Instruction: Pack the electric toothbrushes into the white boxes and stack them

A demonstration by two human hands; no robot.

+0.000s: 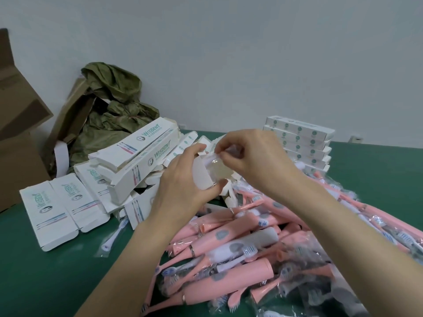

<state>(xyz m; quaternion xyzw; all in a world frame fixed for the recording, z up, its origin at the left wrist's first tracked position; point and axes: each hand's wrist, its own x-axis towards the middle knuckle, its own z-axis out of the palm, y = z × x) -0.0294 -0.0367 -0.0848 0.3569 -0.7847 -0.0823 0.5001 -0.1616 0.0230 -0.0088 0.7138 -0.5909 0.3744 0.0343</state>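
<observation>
My left hand (183,179) grips the open end of a white box (201,173) held above the table's middle. My right hand (247,156) pinches the clear plastic wrap of a bagged toothbrush (217,164) at the box's mouth; most of that toothbrush is hidden by the box and my fingers. A big heap of pink bagged electric toothbrushes (263,248) lies below my forearms. Empty white boxes (128,161) lie jumbled at the left. A neat stack of closed white boxes (302,143) stands at the back right.
The table has a green mat (57,282). Brown cardboard cartons (16,133) stand at the far left, with crumpled olive-green wrapping (109,106) behind the empty boxes. One bagged white brush head (112,239) lies alone near the flat boxes. A grey wall rises behind.
</observation>
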